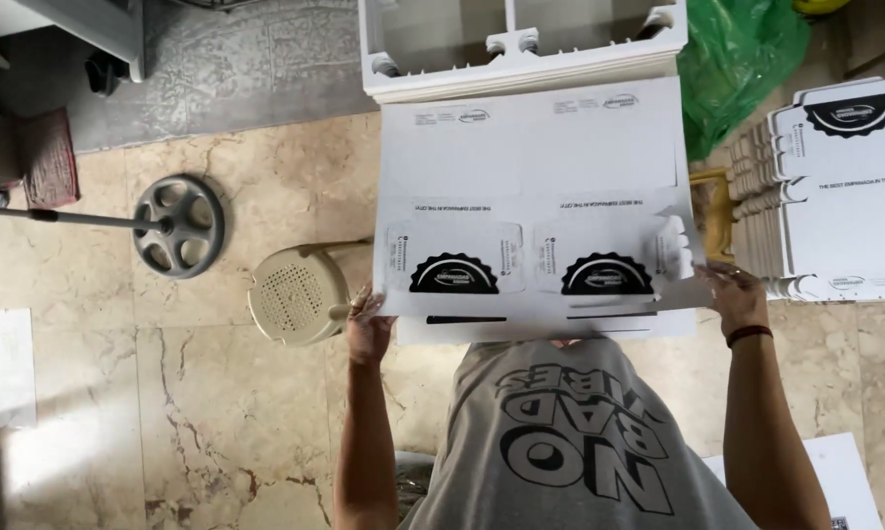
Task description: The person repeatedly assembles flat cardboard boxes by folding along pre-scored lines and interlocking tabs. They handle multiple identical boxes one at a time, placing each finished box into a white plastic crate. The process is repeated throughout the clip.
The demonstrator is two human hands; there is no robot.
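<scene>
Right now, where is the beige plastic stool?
In the head view the beige plastic stool stands on the marble floor, just left of the left hand gripping the white cardboard sheet.

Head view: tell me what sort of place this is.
Probably a small box-making work area in a shop or home. Both hands, left hand and right hand, hold a flat cardboard sheet; a stack of box blanks sits nearby, over a marble floor.
</scene>
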